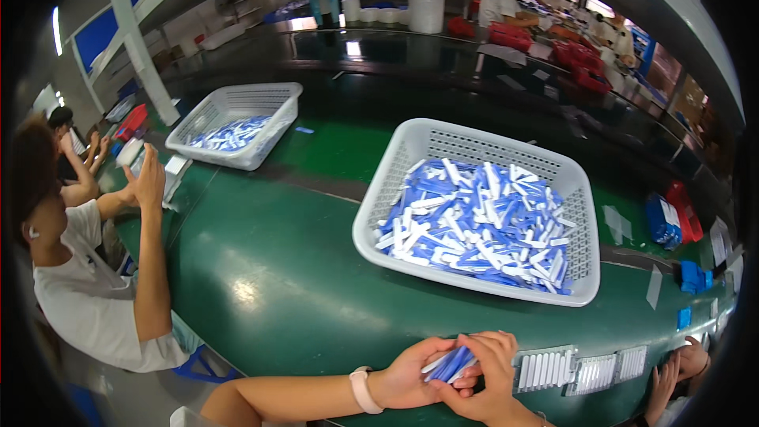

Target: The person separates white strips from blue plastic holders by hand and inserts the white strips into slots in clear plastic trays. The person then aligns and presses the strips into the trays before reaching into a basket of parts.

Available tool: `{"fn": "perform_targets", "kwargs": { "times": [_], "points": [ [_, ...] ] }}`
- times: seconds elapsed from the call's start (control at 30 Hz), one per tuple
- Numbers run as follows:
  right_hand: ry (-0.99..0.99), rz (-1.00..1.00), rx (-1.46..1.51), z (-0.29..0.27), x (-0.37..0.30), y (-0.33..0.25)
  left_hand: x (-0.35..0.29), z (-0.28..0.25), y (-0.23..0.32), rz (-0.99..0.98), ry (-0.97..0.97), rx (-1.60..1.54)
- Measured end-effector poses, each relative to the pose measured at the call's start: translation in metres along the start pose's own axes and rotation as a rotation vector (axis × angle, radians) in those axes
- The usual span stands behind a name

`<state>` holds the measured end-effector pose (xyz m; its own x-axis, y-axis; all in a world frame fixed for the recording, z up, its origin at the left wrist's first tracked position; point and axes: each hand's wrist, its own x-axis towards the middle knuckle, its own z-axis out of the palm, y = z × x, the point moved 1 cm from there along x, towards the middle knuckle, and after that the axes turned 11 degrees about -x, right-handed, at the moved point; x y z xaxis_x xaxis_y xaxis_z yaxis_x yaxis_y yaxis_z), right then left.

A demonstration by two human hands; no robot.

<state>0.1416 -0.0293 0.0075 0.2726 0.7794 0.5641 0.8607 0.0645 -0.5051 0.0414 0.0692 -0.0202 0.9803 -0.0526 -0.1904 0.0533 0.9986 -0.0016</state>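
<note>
Since the thin blue-and-white plastic sticks [452, 364] are slim, smooth-looking and gathered as a loose bundle, the step in hand, which looks like evening them up, would probably go best with light, even pressure from both sides. The left palm can serve as a cradle while the right fingers nudge stray ends level; squeezing hard might fan the pieces out or shoot one loose. Keeping the work low over the green tabletop [277, 308] should make a dropped piece easy to recover. As for position, the bundle sits between the two hands, its near-left ends showing in the gap. The left hand [407, 375] cups it from the left, fingers curled around it; the right hand [486, 383] closes over its right side, fingers bent across the top and thumb below, though exactly which fingertips press the sticks is hidden.
</note>
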Motion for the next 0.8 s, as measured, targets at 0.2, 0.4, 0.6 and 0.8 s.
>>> {"fn": "perform_targets", "kwargs": {
  "times": [0.2,0.4,0.6,0.8],
  "points": [
    [-0.044,0.104,-0.008,0.006,-0.002,-0.006,0.001,0.001,0.002,-0.031,0.083,0.091],
    [-0.104,-0.009,-0.057,0.011,-0.005,0.003,0.001,-0.01,0.002,-0.074,0.126,0.219],
    [-0.052,-0.032,-0.016,0.01,-0.005,0.007,0.0,-0.004,0.003,-0.055,0.108,0.212],
    [-0.041,0.041,0.041,0.007,-0.005,0.011,0.0,-0.006,0.009,-0.117,-0.027,-0.036]
  ]
}}
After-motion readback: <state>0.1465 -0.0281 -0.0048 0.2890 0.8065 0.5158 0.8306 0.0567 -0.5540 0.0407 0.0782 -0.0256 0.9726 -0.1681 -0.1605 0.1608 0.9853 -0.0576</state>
